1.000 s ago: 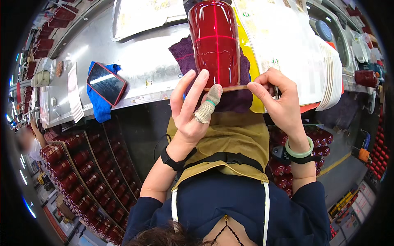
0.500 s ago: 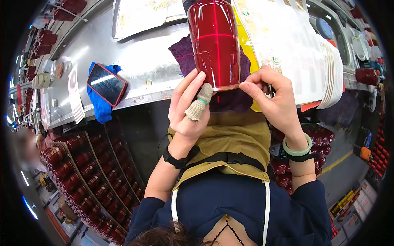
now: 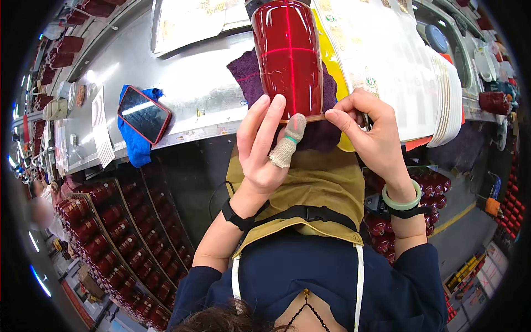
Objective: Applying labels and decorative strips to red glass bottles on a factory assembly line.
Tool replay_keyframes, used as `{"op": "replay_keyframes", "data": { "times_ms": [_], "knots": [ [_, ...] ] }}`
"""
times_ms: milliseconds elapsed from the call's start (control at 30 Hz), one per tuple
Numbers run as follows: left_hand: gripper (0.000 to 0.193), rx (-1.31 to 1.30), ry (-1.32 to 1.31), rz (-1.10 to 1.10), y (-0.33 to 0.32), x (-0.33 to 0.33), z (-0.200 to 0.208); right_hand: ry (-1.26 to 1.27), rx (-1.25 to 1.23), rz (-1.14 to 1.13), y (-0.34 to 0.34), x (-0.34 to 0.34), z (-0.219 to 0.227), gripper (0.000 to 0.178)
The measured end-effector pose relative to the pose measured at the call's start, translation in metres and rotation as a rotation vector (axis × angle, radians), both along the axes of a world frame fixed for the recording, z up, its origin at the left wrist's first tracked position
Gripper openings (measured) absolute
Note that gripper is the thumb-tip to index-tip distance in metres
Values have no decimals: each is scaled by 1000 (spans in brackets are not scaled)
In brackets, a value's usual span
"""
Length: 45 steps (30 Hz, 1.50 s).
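A glossy deep-red tapered vessel (image 3: 290, 72) lies with its near rim toward me over a dark purple cloth (image 3: 243, 72). Bright red light lines cross on its surface, and a thin gold-tan edge runs along the near rim. My left hand (image 3: 263, 144) is open, two fingers stretched up beside the vessel. Its thumb wears a knitted finger cover (image 3: 290, 138) with a green band and presses at the rim. At the rim's right end my right hand (image 3: 368, 124) is closed in a pinch; a small dark thing shows between its fingers, its kind unclear.
A phone (image 3: 145, 114) rests on a blue cloth (image 3: 135, 146) at left, beside a striped paper strip (image 3: 101, 127). White printed sheets (image 3: 392, 72) are stacked at right over a yellow sheet (image 3: 330, 50). A metal tray (image 3: 160, 47) stands behind. Racks of red vessels (image 3: 119, 227) fill the lower left.
My left hand has shifted right, its covered thumb moving along the rim toward the middle. The vessel has shifted very slightly; my right hand has barely moved.
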State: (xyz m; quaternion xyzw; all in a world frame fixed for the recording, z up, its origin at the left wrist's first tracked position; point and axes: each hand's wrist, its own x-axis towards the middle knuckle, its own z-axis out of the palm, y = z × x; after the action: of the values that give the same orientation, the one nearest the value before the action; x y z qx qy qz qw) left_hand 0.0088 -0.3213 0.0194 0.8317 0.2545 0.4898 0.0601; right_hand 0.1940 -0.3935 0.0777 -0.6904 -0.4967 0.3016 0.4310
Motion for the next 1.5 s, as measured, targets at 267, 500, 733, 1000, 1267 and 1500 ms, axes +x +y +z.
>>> {"op": "replay_keyframes", "data": {
  "times_ms": [267, 500, 733, 1000, 1267, 1500],
  "knots": [
    [35, -106, -143, -50, 8, -2, -4, -1, 2, 7, 2, -3, 3, 16],
    [40, -96, -120, -45, 6, -8, -9, 14, 23, 14, 1, -5, 3, 16],
    [35, -62, -73, -37, 2, -3, -1, -11, 19, 16, 3, -5, 1, 15],
    [30, -56, -53, -65, 5, 3, 6, -19, 49, 15, 6, -5, -2, 15],
    [36, -86, -82, -26, 9, -8, -2, 72, 53, 20, 3, -10, 0, 17],
    [36, -65, -71, -47, 7, -8, -5, 20, 25, 32, 3, -10, -1, 16]
  ]
}}
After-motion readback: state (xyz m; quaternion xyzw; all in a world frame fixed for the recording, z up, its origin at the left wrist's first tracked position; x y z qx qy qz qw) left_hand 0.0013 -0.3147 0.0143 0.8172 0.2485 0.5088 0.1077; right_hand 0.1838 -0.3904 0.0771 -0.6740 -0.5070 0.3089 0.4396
